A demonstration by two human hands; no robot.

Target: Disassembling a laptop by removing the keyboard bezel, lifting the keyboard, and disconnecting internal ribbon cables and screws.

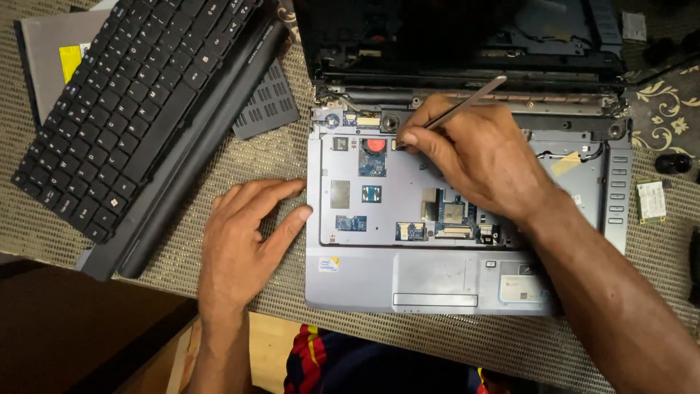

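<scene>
On the woven surface (219, 241), the left hand (244, 237) lies flat with fingers spread, bracing the near-left edge of the opened laptop (437, 284), while the right hand (477, 157), fingers pinched shut around a slim metal tool (467, 106), should keep its tip steady and light by the far-left circuit parts.

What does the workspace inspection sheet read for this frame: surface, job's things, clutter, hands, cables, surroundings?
Surface: woven beige table mat, patterned cloth at the right edge.
Job's things: opened laptop with keyboard removed and circuit board exposed; thin metal tool.
Clutter: detached black keyboard, long black battery, vented cover panel, optical drive, small green card.
Hands: right hand grips the metal tool, tip at the board's upper edge; left hand rests flat on the mat, fingers touching the laptop's left edge.
Cables: nothing seen clearly.
Surroundings: the person's striped clothing below the table edge.
</scene>
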